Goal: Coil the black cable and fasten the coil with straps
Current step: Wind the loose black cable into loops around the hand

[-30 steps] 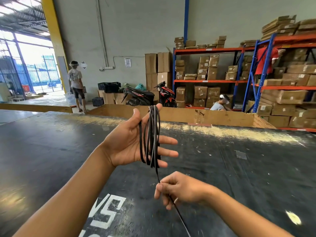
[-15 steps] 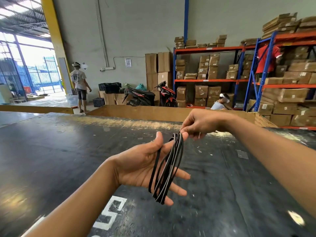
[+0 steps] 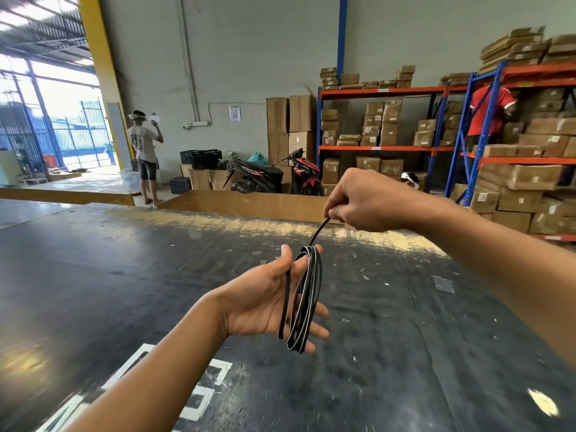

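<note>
Left hand (image 3: pixel 261 302) held palm-up and spread above the dark table (image 3: pixel 109 275), fingers not clenched; the coil (image 3: pixel 304 299) of black cable hangs looped over its fingers, several turns, lower end just past the fingertips. Right hand (image 3: pixel 363 202) raised above and beyond the left, closed in a pinch on the free cable end (image 3: pixel 319 229), which runs taut from the coil's top up to it. Hands apart, joined only by that short stretch; no strap on the coil.
</note>
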